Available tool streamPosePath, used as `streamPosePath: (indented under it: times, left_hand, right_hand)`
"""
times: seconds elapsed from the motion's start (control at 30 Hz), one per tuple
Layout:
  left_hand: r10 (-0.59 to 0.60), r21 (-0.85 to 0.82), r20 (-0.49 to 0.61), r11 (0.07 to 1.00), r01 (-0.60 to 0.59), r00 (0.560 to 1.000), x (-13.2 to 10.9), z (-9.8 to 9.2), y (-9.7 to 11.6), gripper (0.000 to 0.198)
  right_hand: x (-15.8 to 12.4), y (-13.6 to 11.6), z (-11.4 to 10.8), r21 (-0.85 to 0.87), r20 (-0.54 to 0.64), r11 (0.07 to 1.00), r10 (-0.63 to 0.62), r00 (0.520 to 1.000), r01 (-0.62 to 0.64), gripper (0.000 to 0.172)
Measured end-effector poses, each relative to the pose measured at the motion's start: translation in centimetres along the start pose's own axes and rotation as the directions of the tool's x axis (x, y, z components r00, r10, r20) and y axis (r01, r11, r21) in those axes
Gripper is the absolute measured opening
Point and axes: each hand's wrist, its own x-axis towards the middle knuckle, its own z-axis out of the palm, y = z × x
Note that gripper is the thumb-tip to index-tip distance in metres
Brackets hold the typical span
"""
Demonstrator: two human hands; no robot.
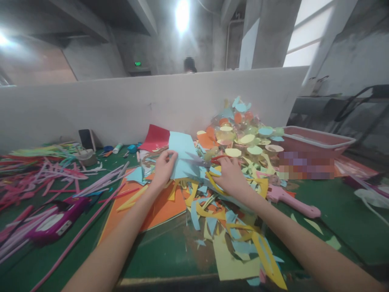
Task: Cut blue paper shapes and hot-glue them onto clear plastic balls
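Note:
My left hand (165,166) pinches the left edge of a light blue sheet of paper (181,148), which stands tilted above the scraps. In my right hand (232,174) is a pair of scissors (197,161), with red and yellow showing at the handles. The blades are apart and point left across the blue sheet; whether they are biting into it, I cannot tell. Behind the sheet leans a red sheet of paper (154,138). Orange paper (164,207) lies flat under my left wrist. Cut paper scraps (212,215) in yellow, blue and green spread below both hands.
A pile of clear rounded pieces topped with paper discs (246,140) rises at the back right, beside a pink basin (316,140). Pipe cleaners (45,174) and a purple device (59,221) lie left. A pink tool (293,201) rests right. A white partition (121,109) stands behind.

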Motion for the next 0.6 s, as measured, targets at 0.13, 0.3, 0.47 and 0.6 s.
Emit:
streamPosePath:
  times: [0.13,0.3,0.47,0.6]
  left_hand:
    - [0.067,-0.019,-0.026,0.998,-0.068,0.997,-0.2,0.1,0.5,0.024]
    - [0.296,0.056,0.022,0.953,-0.297,0.955,-0.8,0.3,1.0,0.027]
    - [0.321,0.049,0.003,0.946,-0.32,0.947,-0.8,0.3,0.8,0.023]
    - [0.163,-0.064,-0.09,0.984,-0.169,0.983,-0.4,0.3,0.3,0.027]
  right_hand:
    - [0.4,0.0,0.0,0.216,0.021,0.96,0.18,0.984,-0.18,0.049]
    - [0.6,-0.4,-0.3,0.326,0.05,0.912,0.246,0.968,-0.249,0.053]
    - [0.6,-0.7,-0.6,0.431,0.108,0.849,0.288,0.952,-0.306,0.058]
    - [0.6,-1.0,-0.8,0.466,0.151,0.819,0.299,0.942,-0.335,0.062]
